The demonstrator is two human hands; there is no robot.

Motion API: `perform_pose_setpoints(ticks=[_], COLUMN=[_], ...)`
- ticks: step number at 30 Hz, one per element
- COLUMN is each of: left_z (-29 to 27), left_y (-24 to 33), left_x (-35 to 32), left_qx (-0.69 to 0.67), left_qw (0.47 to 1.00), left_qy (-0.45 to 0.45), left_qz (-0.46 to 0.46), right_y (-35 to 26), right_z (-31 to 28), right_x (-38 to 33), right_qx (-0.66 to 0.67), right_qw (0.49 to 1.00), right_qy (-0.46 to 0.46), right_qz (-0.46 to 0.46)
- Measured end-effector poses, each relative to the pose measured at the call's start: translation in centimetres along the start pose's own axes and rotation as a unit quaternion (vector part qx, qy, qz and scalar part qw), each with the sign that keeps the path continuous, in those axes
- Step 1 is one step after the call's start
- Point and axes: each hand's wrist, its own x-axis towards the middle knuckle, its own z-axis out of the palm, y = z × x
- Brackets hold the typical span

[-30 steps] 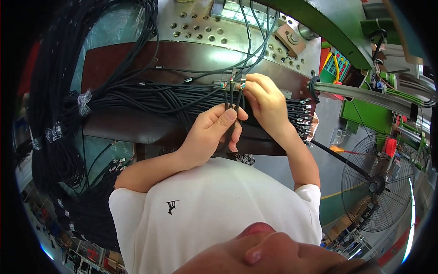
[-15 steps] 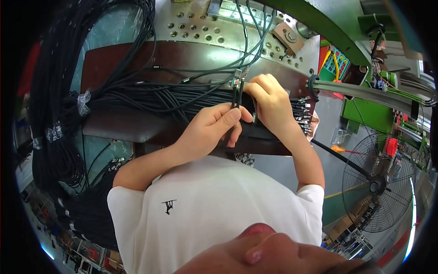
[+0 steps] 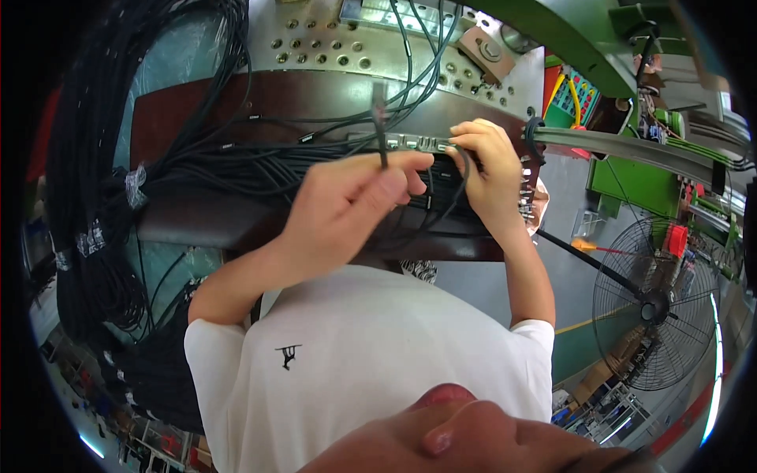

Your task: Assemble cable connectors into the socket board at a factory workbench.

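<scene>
My left hand (image 3: pixel 339 205) pinches a black cable (image 3: pixel 383 146) between thumb and forefinger; its upper end is smeared by motion. To its right, my right hand (image 3: pixel 490 169) curls its fingers at the right end of a slotted metal strip (image 3: pixel 423 143), closed on another black cable (image 3: pixel 467 169) that loops down below the fingers. What lies right at those fingertips is partly hidden. Behind and beneath both hands, a thick bundle of black cables (image 3: pixel 260 167) runs across a dark reddish-brown board (image 3: pixel 315 93).
Beyond the board lies a metal plate with holes (image 3: pixel 323 43), bearing a brown bolted block (image 3: pixel 486 54). A green machine frame (image 3: pixel 568 35) arches at upper right. Coiled black cables (image 3: pixel 87 197) hang at left. A floor fan (image 3: pixel 650 307) stands at right.
My left hand has moved slightly left, bringing its cable away from the right hand. My right hand has shifted to the right end of the metal strip, which is now exposed.
</scene>
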Motion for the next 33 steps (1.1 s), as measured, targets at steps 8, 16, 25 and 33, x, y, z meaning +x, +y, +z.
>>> perform_pose_setpoints(ticks=[8, 16, 25, 33], left_z=[1.4, 1.3, 1.8, -6.4], left_y=[-0.5, 1.9, -0.8, -1.5], left_x=[1.1, 2.7, 1.6, 9.2], left_qx=[-0.181, -0.02, 0.324, 0.253], left_qw=[0.931, 0.925, 0.929, 0.962], left_qy=[-0.158, -0.243, -0.145, 0.094], left_qz=[-0.275, -0.293, 0.109, 0.031], right_y=[-0.2, -0.8, 1.3, 2.2], right_z=[0.7, -1.6, -1.2, -3.4], right_x=[-1.5, 0.6, -1.7, 1.3], right_qx=[0.031, -0.056, 0.108, 0.092], right_qw=[0.996, 0.995, 0.981, 0.978], right_qy=[-0.057, -0.013, -0.07, -0.169], right_qz=[0.066, -0.087, 0.145, 0.084])
